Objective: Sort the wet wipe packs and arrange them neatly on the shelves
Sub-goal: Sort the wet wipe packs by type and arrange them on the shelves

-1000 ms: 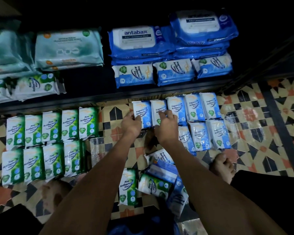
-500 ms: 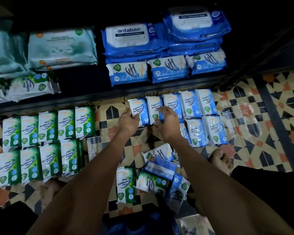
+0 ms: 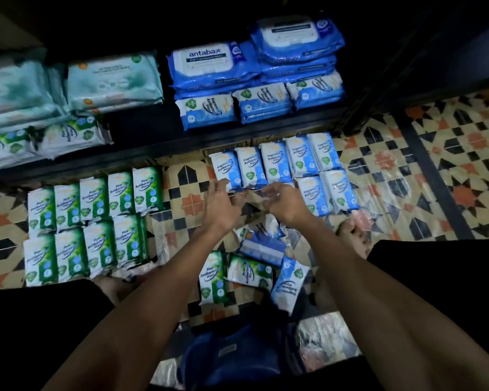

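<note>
- Nearest, a loose heap of unsorted packs (image 3: 249, 270) lies on the floor (image 3: 424, 176) between the forearms, long axes every which way
- Left hand (image 3: 219, 204) and right hand (image 3: 284, 203) hover with fingers spread, each grip holding nothing
- Just beyond the fingertips, the blue packs (image 3: 277, 165) stand side by side, long axes pointing toward the shelf (image 3: 141, 128); the left hand is nearer the row's open end

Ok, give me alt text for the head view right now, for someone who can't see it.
Both hands, left hand and right hand, hover open, gripping nothing, at the near edge of a row of blue wipe packs on the tiled floor. Green wipe packs lie in two rows to the left, mixed loose packs lie nearer, and stocked shelves stand beyond.
</note>
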